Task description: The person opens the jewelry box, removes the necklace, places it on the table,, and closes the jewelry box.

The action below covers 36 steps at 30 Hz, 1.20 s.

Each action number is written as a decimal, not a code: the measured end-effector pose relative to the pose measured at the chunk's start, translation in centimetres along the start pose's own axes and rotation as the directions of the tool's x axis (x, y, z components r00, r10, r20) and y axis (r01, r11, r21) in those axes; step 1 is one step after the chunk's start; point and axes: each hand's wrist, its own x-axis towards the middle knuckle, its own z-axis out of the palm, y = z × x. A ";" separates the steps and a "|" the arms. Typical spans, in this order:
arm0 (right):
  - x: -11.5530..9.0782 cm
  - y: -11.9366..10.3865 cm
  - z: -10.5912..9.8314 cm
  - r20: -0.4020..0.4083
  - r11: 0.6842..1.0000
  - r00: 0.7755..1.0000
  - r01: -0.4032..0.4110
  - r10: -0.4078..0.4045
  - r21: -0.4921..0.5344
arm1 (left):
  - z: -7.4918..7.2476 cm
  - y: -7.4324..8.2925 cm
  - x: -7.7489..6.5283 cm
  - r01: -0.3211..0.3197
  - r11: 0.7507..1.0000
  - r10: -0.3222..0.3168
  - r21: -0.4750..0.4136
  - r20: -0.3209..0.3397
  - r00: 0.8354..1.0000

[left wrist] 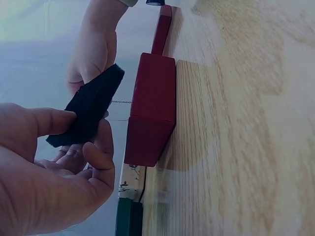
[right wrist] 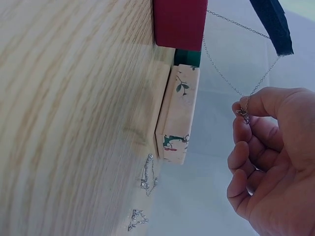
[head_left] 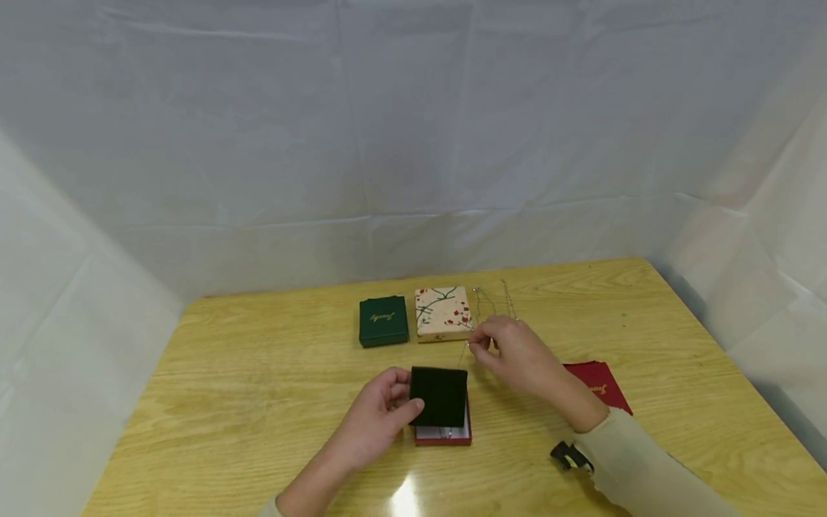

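My left hand [head_left: 371,420] pinches a black velvet jewelry box pad [head_left: 439,396] between thumb and fingers. The pad is held tilted above an open red jewelry box [head_left: 443,441] with a pale inside. Beyond the pad's far right corner, my right hand [head_left: 520,355] pinches a thin silver necklace [right wrist: 225,77] between thumb and fingertips. In the right wrist view, one strand of its chain runs to the pad's edge and another to the red box. The pad covers most of the box's inside in the head view.
A green jewelry box [head_left: 383,321] and a floral box [head_left: 444,309] stand at the back of the wooden table. Other silver chains [head_left: 508,298] lie to the right of the floral box. The red lid [head_left: 597,382] lies at the right, partly behind my right forearm.
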 end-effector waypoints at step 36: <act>1.3 0.3 0.0 0.026 1.000 1.000 -0.001 0.001 -0.016 | -0.1 -0.2 0.2 -0.005 1.000 0.005 -0.002 0.010 1.000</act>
